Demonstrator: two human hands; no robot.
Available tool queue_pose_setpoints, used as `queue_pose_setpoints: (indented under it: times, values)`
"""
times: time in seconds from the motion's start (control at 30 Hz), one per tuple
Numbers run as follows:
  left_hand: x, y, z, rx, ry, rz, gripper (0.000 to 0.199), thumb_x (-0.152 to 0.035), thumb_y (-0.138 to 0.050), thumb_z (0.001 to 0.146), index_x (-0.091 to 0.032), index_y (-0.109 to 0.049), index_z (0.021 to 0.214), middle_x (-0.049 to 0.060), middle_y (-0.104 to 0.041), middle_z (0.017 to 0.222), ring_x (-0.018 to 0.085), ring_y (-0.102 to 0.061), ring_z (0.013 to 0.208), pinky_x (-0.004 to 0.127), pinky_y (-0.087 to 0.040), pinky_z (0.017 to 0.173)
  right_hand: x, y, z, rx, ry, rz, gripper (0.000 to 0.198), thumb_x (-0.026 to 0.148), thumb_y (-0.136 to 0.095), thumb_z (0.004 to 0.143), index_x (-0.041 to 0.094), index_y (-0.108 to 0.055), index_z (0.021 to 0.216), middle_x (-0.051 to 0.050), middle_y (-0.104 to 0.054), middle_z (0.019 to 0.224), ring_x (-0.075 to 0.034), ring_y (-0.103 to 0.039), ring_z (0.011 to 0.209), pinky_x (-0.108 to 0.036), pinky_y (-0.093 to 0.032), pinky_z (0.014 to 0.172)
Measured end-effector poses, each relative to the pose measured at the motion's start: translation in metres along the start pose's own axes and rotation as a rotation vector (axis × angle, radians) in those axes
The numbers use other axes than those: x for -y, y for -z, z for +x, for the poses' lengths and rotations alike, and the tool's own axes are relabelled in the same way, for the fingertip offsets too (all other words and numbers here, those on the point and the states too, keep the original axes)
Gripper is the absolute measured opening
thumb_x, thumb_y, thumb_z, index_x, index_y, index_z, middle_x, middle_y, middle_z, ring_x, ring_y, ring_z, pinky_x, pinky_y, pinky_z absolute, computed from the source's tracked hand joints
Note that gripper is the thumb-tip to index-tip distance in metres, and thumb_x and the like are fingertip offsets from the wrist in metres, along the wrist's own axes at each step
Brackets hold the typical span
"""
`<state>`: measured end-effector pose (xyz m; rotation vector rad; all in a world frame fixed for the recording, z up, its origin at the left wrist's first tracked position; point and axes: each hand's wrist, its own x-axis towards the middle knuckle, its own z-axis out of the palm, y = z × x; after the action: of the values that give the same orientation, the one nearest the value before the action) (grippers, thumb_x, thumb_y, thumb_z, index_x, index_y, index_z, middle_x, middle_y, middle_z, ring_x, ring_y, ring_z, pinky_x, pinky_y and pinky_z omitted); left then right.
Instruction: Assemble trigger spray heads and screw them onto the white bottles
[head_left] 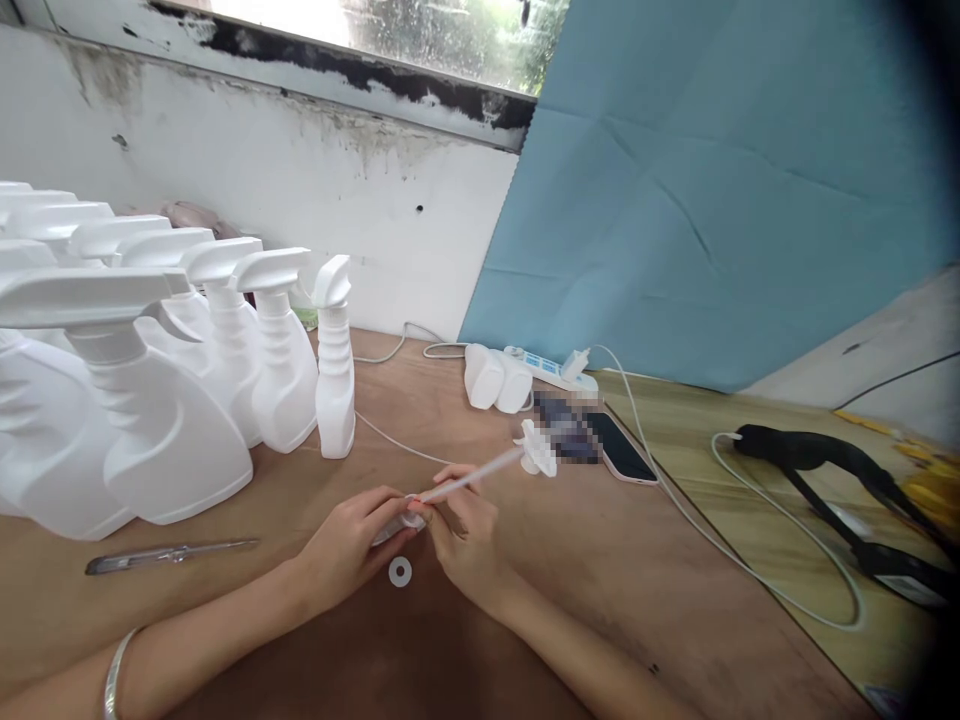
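My left hand [358, 535] is closed around a small white plastic part [397, 522], largely hidden by the fingers. Beside it, my right hand [466, 530] pinches the near end of a thin translucent tube [476, 473], where a bit of orange shows. The tube slants up and to the right, its far end near white ridged plastic pieces [537, 448]; whether they touch is unclear. Just below my hands lies a flat white washer [400, 571] on the brown table [360, 640].
Several white spray bottles [176, 440] crowd the left, with a clear-handled screwdriver [172, 555] in front. White bottle-like pieces [484, 378], a power strip [544, 368], a phone [622, 445], a cable [701, 540] and a black strap-like object [825, 450] lie toward the right.
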<state>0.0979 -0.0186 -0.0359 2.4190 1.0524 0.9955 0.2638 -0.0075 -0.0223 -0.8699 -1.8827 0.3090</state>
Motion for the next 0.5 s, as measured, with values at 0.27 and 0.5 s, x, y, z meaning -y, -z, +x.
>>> queue_pose_setpoints:
  times: [0.27, 0.5]
  values:
    - [-0.0008, -0.0008, 0.0003, -0.003, -0.009, 0.011, 0.02, -0.02, -0.046, 0.087, -0.019, -0.052, 0.105, 0.006, -0.061, 0.094, 0.014, -0.059, 0.081, 0.024, -0.048, 0.07, -0.0044, -0.0022, 0.0019, -0.003, 0.033, 0.002, 0.016, 0.015, -0.05, 0.082, 0.023, -0.056, 0.07, -0.003, -0.061, 0.063, -0.02, -0.048, 0.075, -0.036, -0.047, 0.072]
    - [0.0001, -0.0017, -0.0009, -0.006, -0.008, 0.003, 0.017, -0.021, -0.045, 0.087, -0.018, -0.052, 0.102, 0.006, -0.06, 0.092, 0.014, -0.059, 0.08, 0.025, -0.048, 0.07, -0.0006, -0.0033, 0.0002, 0.025, 0.074, -0.011, 0.018, 0.016, -0.048, 0.083, 0.023, -0.055, 0.069, -0.003, -0.06, 0.062, -0.02, -0.05, 0.076, -0.035, -0.047, 0.071]
